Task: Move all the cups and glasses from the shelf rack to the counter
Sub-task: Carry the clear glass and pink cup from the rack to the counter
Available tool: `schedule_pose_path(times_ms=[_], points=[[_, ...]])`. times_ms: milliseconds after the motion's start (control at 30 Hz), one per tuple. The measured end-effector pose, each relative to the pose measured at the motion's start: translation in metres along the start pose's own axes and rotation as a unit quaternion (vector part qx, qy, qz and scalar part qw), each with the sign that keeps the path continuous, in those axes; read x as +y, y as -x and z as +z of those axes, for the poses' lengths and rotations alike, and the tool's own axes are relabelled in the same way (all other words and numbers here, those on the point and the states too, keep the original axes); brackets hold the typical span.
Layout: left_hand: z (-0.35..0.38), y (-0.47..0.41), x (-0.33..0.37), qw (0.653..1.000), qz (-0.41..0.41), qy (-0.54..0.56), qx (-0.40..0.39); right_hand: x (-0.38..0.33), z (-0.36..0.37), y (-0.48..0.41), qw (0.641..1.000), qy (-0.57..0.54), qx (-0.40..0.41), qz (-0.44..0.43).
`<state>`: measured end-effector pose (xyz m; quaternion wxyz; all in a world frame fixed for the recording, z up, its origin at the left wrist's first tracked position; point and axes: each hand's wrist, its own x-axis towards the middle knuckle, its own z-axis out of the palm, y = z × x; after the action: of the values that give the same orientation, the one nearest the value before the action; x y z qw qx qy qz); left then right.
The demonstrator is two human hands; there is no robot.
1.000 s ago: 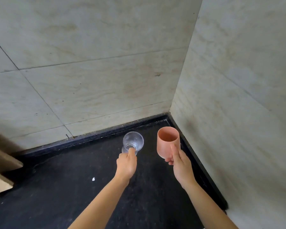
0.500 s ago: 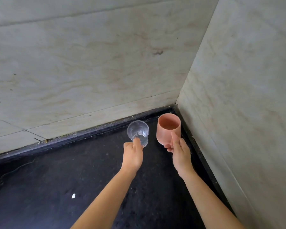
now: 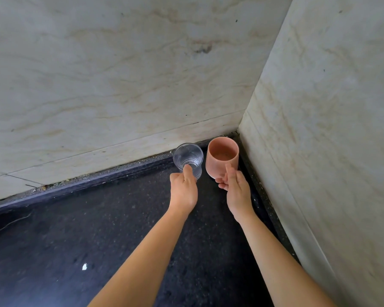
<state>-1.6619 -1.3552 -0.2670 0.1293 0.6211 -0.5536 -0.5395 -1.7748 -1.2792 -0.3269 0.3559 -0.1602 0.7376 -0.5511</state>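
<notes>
The glass [image 3: 187,157] and the cup [image 3: 222,157] have both come closer to the corner [image 3: 238,132] than they were half a second ago. The cup's far rim now sits just short of the corner, and the glass is just beside the cup on the side away from the corner, the two nearly touching. Both arms have reached further in.

The glass is clear, with ridged rings low in its wall, upright and mouth up. The cup is a matte salmon pink, rounded, handleless and also upright. Whether either base rests on the counter [image 3: 98,229], I cannot tell.

The left hand [image 3: 184,189] grips the glass low down, its thumb laid up the near wall and its fingers curled round the far side. The right hand [image 3: 235,191] holds the cup, thumb up the near wall and fingertips wrapped under its base.

The counter is black and speckled, with a white fleck [image 3: 84,267] well away from the corner. Pale veined stone walls [image 3: 120,85] meet at the corner.
</notes>
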Motion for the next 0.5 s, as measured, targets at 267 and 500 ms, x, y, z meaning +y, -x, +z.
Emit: schedule_pose_path(times_ms=[267,500], points=[[0.000,-0.007,-0.005,1.000,0.022,-0.019,-0.002,0.005,-0.011,0.003,0.996,0.084,0.025,0.008],[-0.029,0.017,0.012,0.989,0.023,-0.147,0.018,-0.041,-0.024,0.025,0.977,0.198,0.075,-0.019]])
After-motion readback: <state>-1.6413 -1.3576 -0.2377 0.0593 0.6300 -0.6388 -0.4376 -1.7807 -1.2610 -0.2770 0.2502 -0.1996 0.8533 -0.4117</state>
